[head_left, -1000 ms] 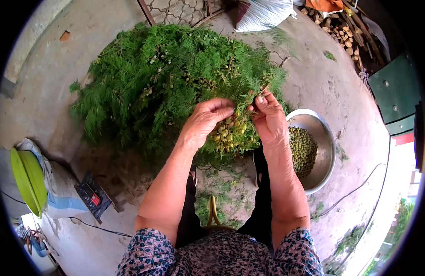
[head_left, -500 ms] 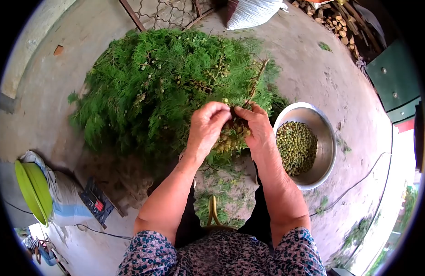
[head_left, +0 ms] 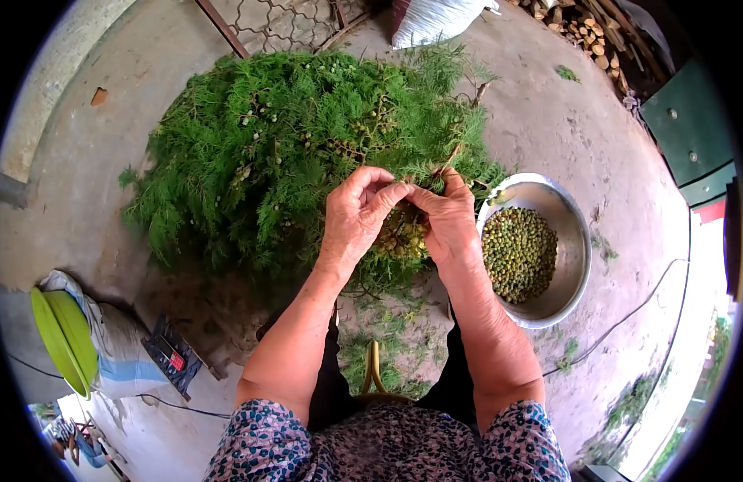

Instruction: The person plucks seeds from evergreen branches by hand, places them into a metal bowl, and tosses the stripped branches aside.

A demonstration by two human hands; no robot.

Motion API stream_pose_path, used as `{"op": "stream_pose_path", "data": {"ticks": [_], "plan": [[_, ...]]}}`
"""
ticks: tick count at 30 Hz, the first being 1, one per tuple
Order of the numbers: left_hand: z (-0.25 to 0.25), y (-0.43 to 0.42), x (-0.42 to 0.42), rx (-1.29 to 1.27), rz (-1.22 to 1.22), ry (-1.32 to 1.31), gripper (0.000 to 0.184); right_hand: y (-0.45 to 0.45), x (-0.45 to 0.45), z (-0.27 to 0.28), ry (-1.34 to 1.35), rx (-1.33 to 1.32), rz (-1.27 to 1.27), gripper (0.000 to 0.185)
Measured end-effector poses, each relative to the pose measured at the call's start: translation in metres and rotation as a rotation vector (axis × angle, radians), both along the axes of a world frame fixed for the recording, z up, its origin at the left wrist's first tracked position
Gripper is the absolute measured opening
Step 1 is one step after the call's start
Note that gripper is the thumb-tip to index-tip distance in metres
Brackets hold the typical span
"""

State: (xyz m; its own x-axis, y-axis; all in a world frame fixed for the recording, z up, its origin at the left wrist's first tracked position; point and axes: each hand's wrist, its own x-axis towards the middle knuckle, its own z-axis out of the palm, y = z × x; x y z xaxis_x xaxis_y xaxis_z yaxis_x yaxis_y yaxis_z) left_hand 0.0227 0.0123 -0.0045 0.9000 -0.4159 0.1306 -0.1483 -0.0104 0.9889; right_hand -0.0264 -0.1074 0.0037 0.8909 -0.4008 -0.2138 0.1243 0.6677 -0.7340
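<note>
My left hand (head_left: pixel 357 215) is closed in a pinch, its thumb and fingertips meeting those of my right hand (head_left: pixel 450 218). What the left fingertips hold is too small to make out. My right hand is closed around a leafy evergreen branch (head_left: pixel 454 154), whose brown stem slants up and away to the right. Under both hands lies a cluster of yellow-green cones (head_left: pixel 402 234). A large heap of cut evergreen branches (head_left: pixel 227 153) spreads ahead and to the left, dotted with small pale cones. Beside my right wrist stands a metal basin (head_left: pixel 576 265) with many small green cones (head_left: pixel 517 255) inside.
A white sack (head_left: pixel 435 20) and stacked firewood (head_left: pixel 600 48) are at the back. A green cabinet (head_left: pixel 689 128) stands at right. At left are a lime-green basin (head_left: pixel 64 337) and a grey sack (head_left: pixel 118 337). A cable (head_left: pixel 620 321) crosses the right floor.
Both hands have come closer together at the fingertips. The branch in my right hand has swung, its stem tip shifting right and away. The left hand has turned slightly.
</note>
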Motion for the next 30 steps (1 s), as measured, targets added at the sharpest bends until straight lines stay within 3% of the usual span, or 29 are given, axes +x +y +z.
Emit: {"op": "stream_pose_path", "data": {"ticks": [3,5,7,9,13,16,19,21,23,28,30], "plan": [[0.0,-0.002,0.001,0.065,0.019,-0.124,0.017,0.004,0.002,-0.001,-0.022,-0.044,-0.045,0.026],[0.006,-0.002,0.0,-0.046,0.023,0.021,0.016,0.003,0.002,0.001,0.001,-0.074,0.022,0.026],[0.001,-0.001,0.003,0.01,0.01,-0.011,0.014,0.002,0.003,-0.002,0.014,-0.099,0.008,0.026],[-0.001,-0.002,0.003,-0.131,-0.008,0.069,0.014,0.002,0.002,-0.002,0.072,-0.119,-0.007,0.024],[0.002,-0.003,0.001,-0.18,0.027,0.079,0.016,0.007,0.003,0.002,0.062,-0.118,-0.045,0.022],[0.001,-0.003,0.004,-0.047,0.119,-0.22,0.021,0.013,0.004,0.004,0.031,-0.179,-0.08,0.02],[0.019,-0.005,-0.005,0.035,0.276,-0.323,0.023,0.014,0.005,0.004,0.069,-0.266,-0.073,0.02],[0.018,-0.007,-0.005,-0.016,0.304,-0.256,0.023,0.015,0.005,0.004,0.051,-0.262,-0.078,0.02],[0.003,-0.004,0.002,0.053,0.153,-0.192,0.022,0.016,0.005,0.004,0.032,-0.259,-0.083,0.02],[0.01,-0.004,0.002,-0.096,0.053,-0.013,0.016,0.014,0.002,0.002,0.048,-0.301,-0.04,0.019],[0.014,0.001,0.003,0.049,0.045,0.051,0.016,0.014,0.001,0.002,0.056,-0.248,-0.026,0.019]]}}
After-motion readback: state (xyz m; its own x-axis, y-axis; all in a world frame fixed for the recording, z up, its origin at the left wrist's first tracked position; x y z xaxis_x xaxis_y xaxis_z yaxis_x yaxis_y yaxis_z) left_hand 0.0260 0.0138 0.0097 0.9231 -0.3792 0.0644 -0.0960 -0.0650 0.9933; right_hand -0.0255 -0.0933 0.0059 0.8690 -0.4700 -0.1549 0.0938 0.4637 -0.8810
